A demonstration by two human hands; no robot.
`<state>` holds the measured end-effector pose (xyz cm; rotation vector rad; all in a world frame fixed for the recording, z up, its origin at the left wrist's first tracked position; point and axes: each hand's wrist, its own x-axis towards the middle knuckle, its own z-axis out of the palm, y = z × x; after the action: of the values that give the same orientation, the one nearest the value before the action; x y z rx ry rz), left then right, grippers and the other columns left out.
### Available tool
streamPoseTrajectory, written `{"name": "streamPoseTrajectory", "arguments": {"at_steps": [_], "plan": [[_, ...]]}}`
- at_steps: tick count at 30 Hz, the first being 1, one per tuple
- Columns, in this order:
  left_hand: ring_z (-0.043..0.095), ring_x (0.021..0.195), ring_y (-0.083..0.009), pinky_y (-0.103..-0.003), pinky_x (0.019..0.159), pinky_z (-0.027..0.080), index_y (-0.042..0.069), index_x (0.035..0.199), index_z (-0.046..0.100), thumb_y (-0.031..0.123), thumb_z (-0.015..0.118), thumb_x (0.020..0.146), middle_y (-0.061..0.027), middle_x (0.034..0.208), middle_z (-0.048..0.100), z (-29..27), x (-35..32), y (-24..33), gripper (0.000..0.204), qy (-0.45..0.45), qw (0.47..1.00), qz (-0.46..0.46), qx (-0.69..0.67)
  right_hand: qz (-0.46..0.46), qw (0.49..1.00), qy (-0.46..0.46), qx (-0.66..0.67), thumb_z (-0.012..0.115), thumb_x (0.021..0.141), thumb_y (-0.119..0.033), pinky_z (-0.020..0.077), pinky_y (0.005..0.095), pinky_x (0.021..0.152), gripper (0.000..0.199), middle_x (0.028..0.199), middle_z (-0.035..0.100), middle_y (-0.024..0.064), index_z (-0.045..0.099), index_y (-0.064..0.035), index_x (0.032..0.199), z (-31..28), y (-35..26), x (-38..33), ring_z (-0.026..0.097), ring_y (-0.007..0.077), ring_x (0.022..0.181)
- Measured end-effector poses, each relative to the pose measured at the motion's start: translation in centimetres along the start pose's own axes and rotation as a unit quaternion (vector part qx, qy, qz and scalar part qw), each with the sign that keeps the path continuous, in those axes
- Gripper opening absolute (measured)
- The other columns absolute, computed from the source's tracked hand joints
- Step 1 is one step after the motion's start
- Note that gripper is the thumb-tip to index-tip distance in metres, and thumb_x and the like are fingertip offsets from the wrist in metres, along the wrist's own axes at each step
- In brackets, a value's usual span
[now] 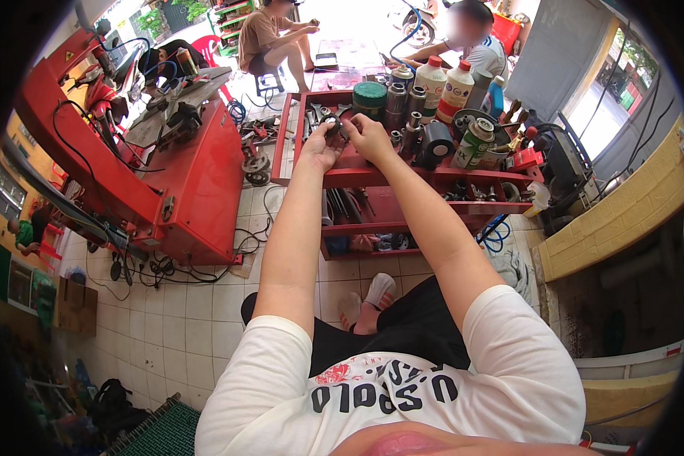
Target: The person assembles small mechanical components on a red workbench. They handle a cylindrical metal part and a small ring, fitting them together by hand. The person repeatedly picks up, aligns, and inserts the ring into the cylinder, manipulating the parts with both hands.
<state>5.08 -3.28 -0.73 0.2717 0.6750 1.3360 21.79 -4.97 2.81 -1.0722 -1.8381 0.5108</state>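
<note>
Both my arms reach out over the top tray of a red tool cart (372,178). My left hand (323,150) is turned palm up, its fingers curled round a small dark ring-shaped part (330,121). Close beside it, my right hand (369,140) is closed in a pinch at a small dark piece, too small to name. Whether that piece joins the ring-shaped part I cannot tell. Under and left of my hands, several metal wrenches (311,114) lie in the tray. Just beyond my right hand stands a dark green round tub (369,97).
Spray cans (474,143), a black cylinder (436,144) and red-capped white bottles (456,90) crowd the cart's right half. A red machine (197,190) stands left, with cables (167,267) on the tiled floor. Two people sit beyond the cart; a grey door (558,61) is at right.
</note>
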Motion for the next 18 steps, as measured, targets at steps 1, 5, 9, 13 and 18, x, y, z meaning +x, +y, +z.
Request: {"name": "streamPoseTrajectory", "arguments": {"at_steps": [1,5,9,13,18], "plan": [[0.066,0.085,-0.0179,-0.038,0.09,0.055,0.009,0.1,0.068,0.015,0.071,0.093,-0.0036,0.091,0.071,0.1,0.0,0.0,0.009,-0.002,1.0,0.0,-0.001,-0.002,1.0,0.006,0.016,0.059,0.102,-0.035,0.0528,0.0498,0.072,0.038,0.083,0.069,0.026,0.069,0.0004,0.091,-0.3,-0.4,-0.1,0.068,0.0455,0.081],[0.066,0.085,-0.0181,-0.038,0.092,0.053,0.01,0.098,0.068,0.015,0.071,0.093,-0.0033,0.09,0.071,0.6,0.0,-0.3,0.008,-0.011,1.0,0.002,-0.004,-0.044,0.999,-0.005,0.0,0.064,0.097,-0.034,0.0546,0.0463,0.073,0.035,0.083,0.072,0.0225,0.068,0.0006,0.096,-0.2,1.0,0.4,0.071,0.0403,0.079],[0.067,0.087,-0.0193,-0.039,0.091,0.054,0.01,0.099,0.068,0.015,0.07,0.093,-0.0037,0.09,0.071,0.1,-0.1,0.1,0.008,-0.007,1.0,0.006,0.001,0.005,1.0,-0.014,-0.001,0.065,0.096,-0.032,0.0548,0.0464,0.074,0.033,0.083,0.072,0.0225,0.068,0.0003,0.098,0.1,0.4,0.4,0.071,0.0401,0.079],[0.065,0.085,-0.0187,-0.038,0.09,0.054,0.01,0.099,0.069,0.015,0.071,0.092,-0.0035,0.089,0.071,0.5,-0.3,-0.1,0.008,-0.01,1.0,0.009,0.007,-0.045,0.999,0.001,0.003,0.062,0.098,-0.034,0.0542,0.0478,0.073,0.035,0.081,0.071,0.0237,0.07,-0.0004,0.094,0.0,0.7,0.2,0.07,0.0423,0.079],[0.066,0.088,-0.0191,-0.037,0.091,0.053,0.01,0.1,0.068,0.015,0.071,0.092,-0.0045,0.09,0.071,1.1,-0.3,-0.7,0.009,-0.023,1.0,0.005,0.012,-0.004,1.0,-0.006,-0.025,0.066,0.095,-0.03,0.0552,0.0462,0.072,0.031,0.082,0.072,0.0224,0.067,0.0007,0.094,-0.4,1.8,0.5,0.072,0.0398,0.079]]}}
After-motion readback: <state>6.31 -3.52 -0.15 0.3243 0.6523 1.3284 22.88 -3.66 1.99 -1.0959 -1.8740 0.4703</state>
